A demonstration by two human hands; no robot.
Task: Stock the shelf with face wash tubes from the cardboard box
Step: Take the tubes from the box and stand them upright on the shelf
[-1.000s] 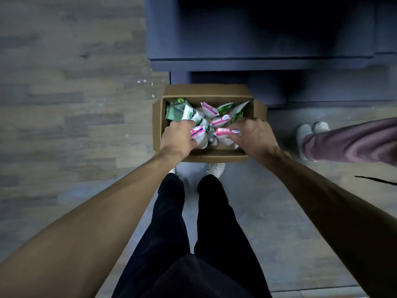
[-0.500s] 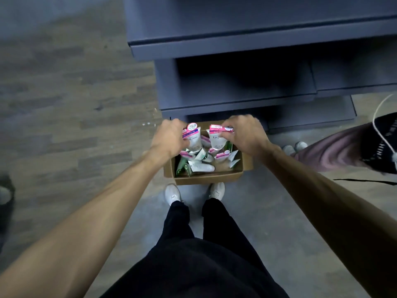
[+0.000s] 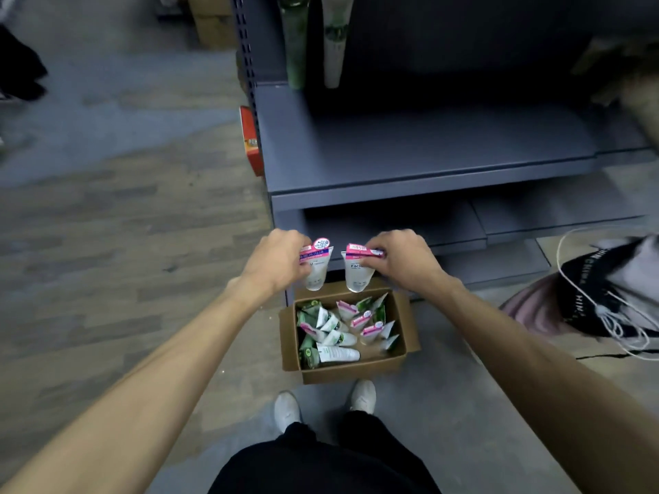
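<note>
Your left hand [image 3: 276, 260] and right hand [image 3: 403, 260] each grip a pink-topped tube [image 3: 315, 267], now lifted clear above the box [image 3: 356, 369] toward the shelf [image 3: 428, 158]; more tubes remain inside.

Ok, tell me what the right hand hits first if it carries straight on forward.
Probably the front edge of the grey shelf ahead; right hand with its pink-topped tube seems lower, but depth is unclear.

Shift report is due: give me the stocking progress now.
Done: two tall tubes stand at the shelf back. In hand: left hand and right hand each grip a pink-topped tube over the cardboard box. Left: many tubes remain boxed.
</note>
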